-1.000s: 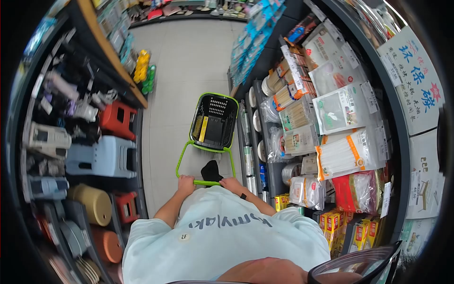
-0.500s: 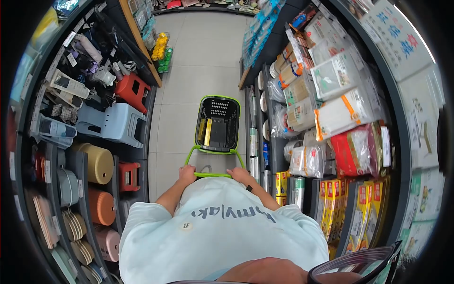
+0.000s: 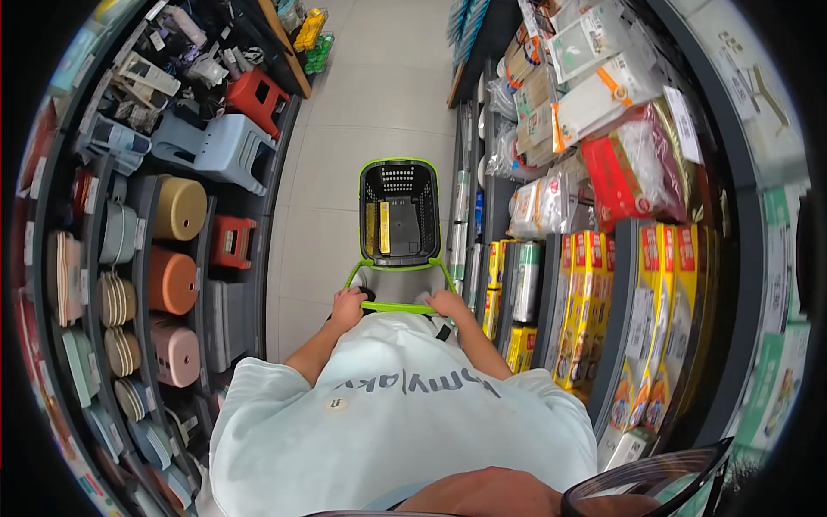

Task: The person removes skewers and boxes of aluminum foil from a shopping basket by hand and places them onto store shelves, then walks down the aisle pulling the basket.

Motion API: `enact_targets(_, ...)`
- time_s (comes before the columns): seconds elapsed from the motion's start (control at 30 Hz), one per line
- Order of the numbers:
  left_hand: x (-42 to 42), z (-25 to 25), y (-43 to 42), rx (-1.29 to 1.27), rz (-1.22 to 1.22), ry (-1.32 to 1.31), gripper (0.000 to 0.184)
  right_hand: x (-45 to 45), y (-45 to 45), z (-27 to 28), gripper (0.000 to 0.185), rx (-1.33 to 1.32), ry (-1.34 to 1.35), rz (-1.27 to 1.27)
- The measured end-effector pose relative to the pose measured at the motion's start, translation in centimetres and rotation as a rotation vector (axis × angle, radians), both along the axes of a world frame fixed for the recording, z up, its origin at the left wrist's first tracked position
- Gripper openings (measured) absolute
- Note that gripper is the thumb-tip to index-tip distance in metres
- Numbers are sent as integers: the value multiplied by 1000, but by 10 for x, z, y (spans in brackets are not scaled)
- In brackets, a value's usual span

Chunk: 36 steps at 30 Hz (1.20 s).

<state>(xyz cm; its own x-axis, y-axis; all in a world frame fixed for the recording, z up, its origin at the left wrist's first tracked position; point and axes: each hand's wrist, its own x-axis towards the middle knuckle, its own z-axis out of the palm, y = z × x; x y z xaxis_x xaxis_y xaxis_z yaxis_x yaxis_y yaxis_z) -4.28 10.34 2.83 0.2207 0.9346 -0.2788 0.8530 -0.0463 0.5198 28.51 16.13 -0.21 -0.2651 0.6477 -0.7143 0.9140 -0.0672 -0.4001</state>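
A black shopping basket with a green rim [image 3: 435,211] is on the floor ahead of my body. Its green pull handle [image 3: 396,307] reaches back to my waist. At the handle's left corner my left hand [image 3: 349,307] is closed around it; my right hand [image 3: 445,303] grips the right corner. Inside the basket lie a yellow box [image 3: 385,226] and a dark flat item [image 3: 403,227] that I cannot identify. My fingertips are partly hidden.
A tiled aisle [image 3: 327,172] runs between two shelf rows. Plastic stools [image 3: 215,146] and round containers [image 3: 177,280] fill the left shelves. Bagged goods [image 3: 620,164] and yellow-red boxes [image 3: 586,302] line the right, close to my elbow. A wire rack with yellow and green items [image 3: 312,34] juts out ahead.
I have moved forward along the aisle with the basket; shelves on both sides have slid back toward me. Both hands keep their hold on the handle.
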Motion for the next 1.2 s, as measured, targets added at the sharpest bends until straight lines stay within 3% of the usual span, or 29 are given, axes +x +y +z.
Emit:
enact_targets(0.1,4,7,-25,45,71,-48,27,3,-25,6,53,75,34,12)
enact_targets(0.13,2,8,-31,12,67,-28,36,2,-32,11,53,79,30,14)
enact_targets(0.23,-5,7,-49,43,8,-77,36,-7,-63,25,57,26,-44,-212)
enact_targets(0.43,-28,-10,-118,99,-79,-87,34,-22,-160,-10,51,173,-91,-220)
enact_targets(0.5,-46,-20,-147,101,-70,-115,31,-41,-197,3,45,117,-159,-394)
enact_targets(0.63,-83,-26,-212,37,-76,-220,25,-84,-269,22,46,19,-166,-346)
enact_targets(0.8,-114,-9,-244,90,-167,-112,19,-114,-295,42,49,-101,-104,-222)
enact_targets(0.93,-101,2,-247,53,-211,-120,16,-86,-298,26,45,-197,31,-11)
enact_targets(1.07,-69,21,-248,-100,-295,40,23,-68,-313,15,47,-140,146,151)
enact_targets(1.17,-38,38,-262,-217,-344,72,25,-56,-324,43,52,-252,75,-64)
enact_targets(1.2,-26,42,-268,-242,-387,88,25,-44,-335,25,56,-265,54,-72)
